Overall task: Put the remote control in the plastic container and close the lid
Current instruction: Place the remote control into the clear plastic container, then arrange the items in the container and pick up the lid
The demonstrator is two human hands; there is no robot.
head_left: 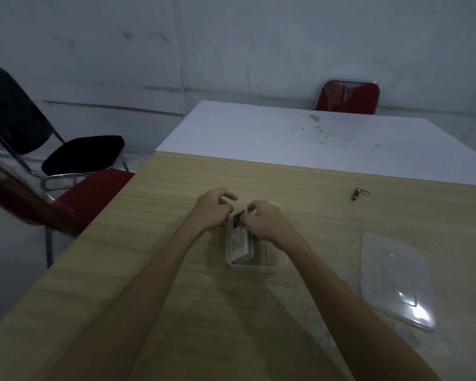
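- Head view: both bare forearms reach forward over a wood-grain table (176,270) and meet at a clear plastic container (254,264) near the table's middle.
- Inside the container lies the remote control (241,244), pale with a dark screen at its far end; its far end is tilted up at the container's far rim, its near end down by the floor of the container.
- Right hand (268,222) is closed on the remote's far end, fingers curled over it from the right side.
- Left hand (213,209) sits at the container's far-left corner, fingers bent and loosely curled; whether it pinches the rim or the remote cannot be told, since the fingertips are blurred.
- Clear lid (396,281) lies flat on the table, well apart to the right of the container and nearer the camera, catching a bright glare at its near corner.
- Small brown key-fob-like object with a ring (355,194) rests on the table far right of the hands; its details are too small to tell.
- White tabletop (259,133) butts against the far edge of the wooden one, with dark specks on it.
- Red chair back (348,97) stands at the far side of the white top; a red seat (91,193) is at the left edge of the wooden table, and a black folding chair (52,144) stands farther left.
- Pale, scuffed wall (231,45) closes the dim room behind.
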